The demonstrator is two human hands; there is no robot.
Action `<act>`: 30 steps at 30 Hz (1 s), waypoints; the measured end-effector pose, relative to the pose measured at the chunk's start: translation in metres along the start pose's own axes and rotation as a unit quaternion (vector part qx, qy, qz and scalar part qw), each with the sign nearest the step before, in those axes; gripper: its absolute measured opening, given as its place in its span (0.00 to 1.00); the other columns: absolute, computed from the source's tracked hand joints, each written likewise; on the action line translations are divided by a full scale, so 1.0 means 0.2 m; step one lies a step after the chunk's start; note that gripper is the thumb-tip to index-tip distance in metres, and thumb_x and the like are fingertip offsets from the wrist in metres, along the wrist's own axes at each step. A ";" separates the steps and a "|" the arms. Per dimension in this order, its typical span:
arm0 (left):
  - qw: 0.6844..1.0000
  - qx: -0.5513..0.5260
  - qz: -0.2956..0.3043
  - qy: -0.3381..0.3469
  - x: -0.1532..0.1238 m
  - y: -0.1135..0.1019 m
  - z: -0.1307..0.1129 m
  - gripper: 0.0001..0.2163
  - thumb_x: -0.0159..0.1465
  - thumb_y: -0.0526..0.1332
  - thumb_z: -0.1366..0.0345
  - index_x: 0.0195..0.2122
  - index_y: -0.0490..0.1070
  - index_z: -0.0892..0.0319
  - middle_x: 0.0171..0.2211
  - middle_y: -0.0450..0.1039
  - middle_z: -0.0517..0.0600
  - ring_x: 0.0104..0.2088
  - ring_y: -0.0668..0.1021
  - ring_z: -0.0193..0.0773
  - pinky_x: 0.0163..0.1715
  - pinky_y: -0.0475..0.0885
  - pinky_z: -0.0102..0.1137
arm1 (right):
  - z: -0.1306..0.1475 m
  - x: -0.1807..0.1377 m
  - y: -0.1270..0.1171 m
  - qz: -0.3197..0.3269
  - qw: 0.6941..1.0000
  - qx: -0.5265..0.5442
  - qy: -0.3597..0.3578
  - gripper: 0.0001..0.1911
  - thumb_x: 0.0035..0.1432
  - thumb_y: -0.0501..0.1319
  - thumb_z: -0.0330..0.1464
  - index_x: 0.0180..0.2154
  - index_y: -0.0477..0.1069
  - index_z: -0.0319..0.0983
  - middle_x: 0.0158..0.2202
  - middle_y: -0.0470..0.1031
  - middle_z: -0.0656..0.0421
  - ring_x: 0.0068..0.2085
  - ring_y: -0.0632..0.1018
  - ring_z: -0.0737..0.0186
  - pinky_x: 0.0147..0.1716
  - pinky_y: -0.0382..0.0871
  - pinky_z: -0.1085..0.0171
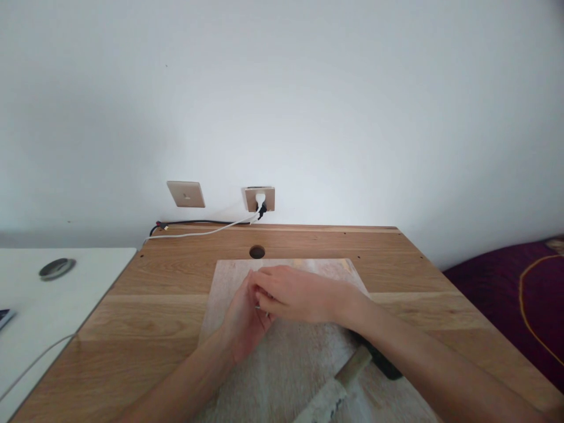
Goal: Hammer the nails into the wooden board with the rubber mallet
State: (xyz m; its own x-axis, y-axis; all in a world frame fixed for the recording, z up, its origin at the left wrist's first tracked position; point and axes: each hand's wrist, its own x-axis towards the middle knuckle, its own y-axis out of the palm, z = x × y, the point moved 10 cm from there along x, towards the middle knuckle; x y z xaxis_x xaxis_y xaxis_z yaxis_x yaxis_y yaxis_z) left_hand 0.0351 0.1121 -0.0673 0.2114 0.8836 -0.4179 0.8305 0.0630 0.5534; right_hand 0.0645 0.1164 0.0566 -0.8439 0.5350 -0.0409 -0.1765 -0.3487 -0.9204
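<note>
Both hands meet over a pale cloth mat (229,282) spread on a wooden desk (154,305). My left hand (242,323) lies beneath, fingers curled up toward the other hand. My right hand (295,294) lies across it, fingers pinched together at a tiny thin object I cannot make out. A tool with a wooden handle and a wrapped end (339,382) lies on the mat under my right forearm. A dark object (383,364) shows beside it, mostly hidden by the arm.
A round cable hole (257,252) is in the desk beyond the mat. Wall sockets (259,198) hold a white and a black plug, with cables running left. A white table (53,294) adjoins on the left. Dark purple fabric (506,294) lies to the right.
</note>
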 end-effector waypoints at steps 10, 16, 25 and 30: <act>0.950 0.295 0.080 0.063 0.00 0.10 -0.01 0.18 0.67 0.53 0.46 0.28 0.61 0.54 0.21 0.56 0.40 0.19 0.57 0.30 0.17 0.51 0.27 | -0.10 -0.31 -0.16 -0.157 0.969 0.184 0.048 0.14 0.73 0.51 0.32 0.55 0.68 0.40 0.52 0.78 0.53 0.51 0.78 0.58 0.53 0.70 0.57; 0.832 0.501 0.147 0.190 -0.06 0.22 0.00 0.12 0.68 0.57 0.61 0.26 0.67 0.55 0.29 0.68 0.47 0.33 0.69 0.39 0.39 0.65 0.35 | -0.28 -0.68 -0.12 -0.270 0.924 0.223 0.155 0.12 0.73 0.54 0.38 0.50 0.73 0.44 0.45 0.81 0.56 0.47 0.80 0.59 0.50 0.74 0.60; 0.598 0.682 0.244 0.342 -0.34 0.29 0.04 0.15 0.74 0.53 0.68 0.58 0.71 0.52 0.58 0.75 0.54 0.61 0.71 0.46 0.66 0.62 0.52 | -0.36 -1.29 0.00 -0.467 0.810 0.173 0.310 0.14 0.68 0.58 0.46 0.37 0.77 0.45 0.44 0.80 0.54 0.47 0.82 0.53 0.44 0.79 0.60; 0.552 0.709 0.136 0.418 -0.55 0.00 -0.08 0.11 0.72 0.56 0.66 0.38 0.78 0.49 0.62 0.74 0.46 0.66 0.70 0.46 0.70 0.60 0.51 | -0.44 -1.62 0.28 -0.516 0.743 0.141 0.401 0.20 0.58 0.66 0.48 0.46 0.73 0.43 0.49 0.79 0.51 0.38 0.85 0.53 0.37 0.83 0.58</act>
State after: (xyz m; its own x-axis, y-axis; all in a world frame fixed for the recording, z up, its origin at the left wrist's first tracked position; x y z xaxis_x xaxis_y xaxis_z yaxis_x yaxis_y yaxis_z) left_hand 0.0027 0.0225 -0.0097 0.6075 0.7136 0.3489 0.5211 -0.0265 -0.8531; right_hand 0.3737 -0.0084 -0.0159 0.3692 0.8770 0.3076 -0.7154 0.4794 -0.5082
